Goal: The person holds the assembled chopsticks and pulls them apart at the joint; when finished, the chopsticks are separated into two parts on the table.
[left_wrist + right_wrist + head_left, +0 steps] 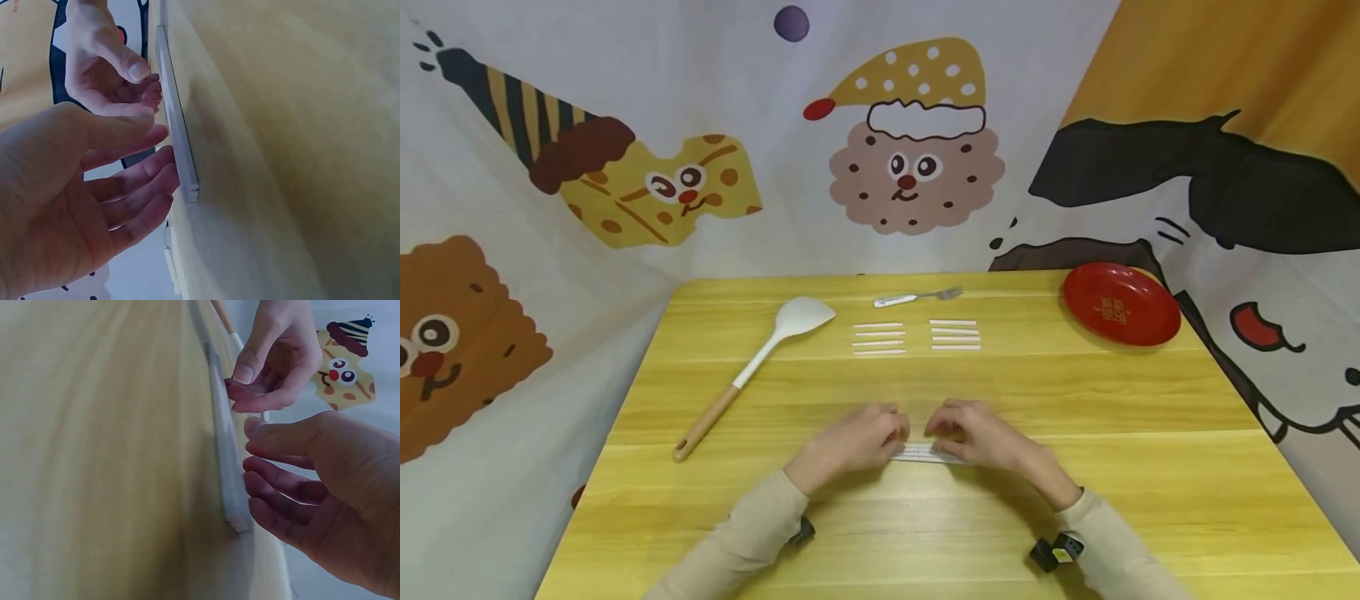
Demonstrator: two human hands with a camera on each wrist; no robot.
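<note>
Curving fingers (pixel 144 219) beside slim, straight white sticks (pixel 917 452) on wood-grained tabletop (pixel 917 525)

Between the left hand (pixel 857 437) and the white spatula (pixel 737 382), a broad passage is left; another is left between the right hand (pixel 981 437) and the red plate (pixel 1123 304). Straight ahead, the way is flanked by left sticks (pixel 880 335) and right sticks (pixel 955 332), with a slim gap kept between, crossed farther back by the fork (pixel 898 301). Between the hands, the tabletop is blocked by a white stick bundle (pixel 917 452).
</note>
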